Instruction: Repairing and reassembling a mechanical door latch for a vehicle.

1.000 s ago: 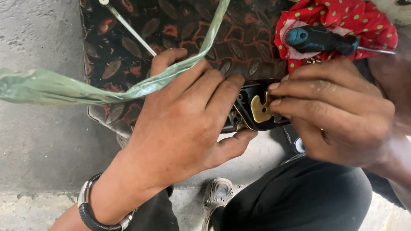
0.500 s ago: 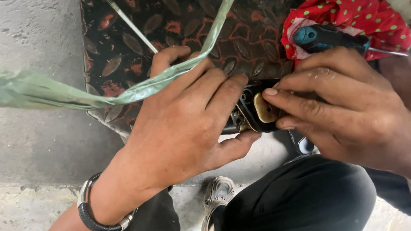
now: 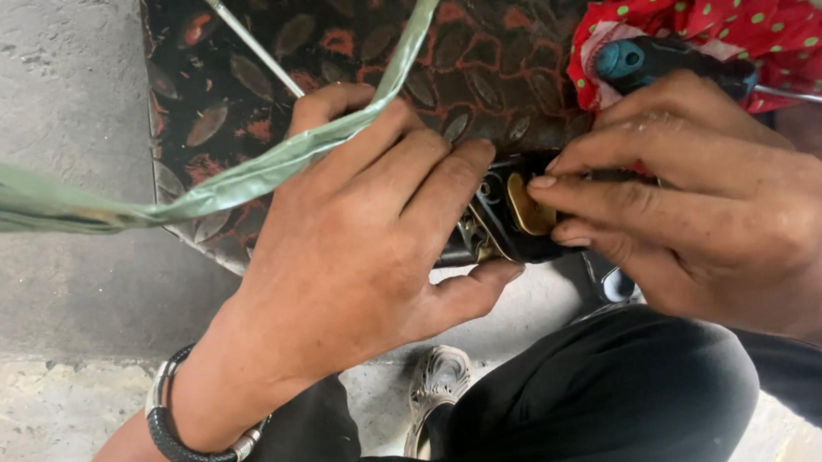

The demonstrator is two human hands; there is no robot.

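Both hands (image 3: pixel 363 256) (image 3: pixel 690 204) on blk part (image 3: pixel 515 216)

A dark mat (image 3: pixel 513 40) with a red and brown leaf pattern lies on the grey concrete floor (image 3: pixel 25 87). A pale green strap (image 3: pixel 226 184) runs across the view from the left edge up to the top. A thin metal rod (image 3: pixel 247 41) lies slanted on the mat. At the upper right sits a red cloth (image 3: pixel 710 1) with green dots, and a screwdriver (image 3: pixel 646 58) with a teal handle rests on it.
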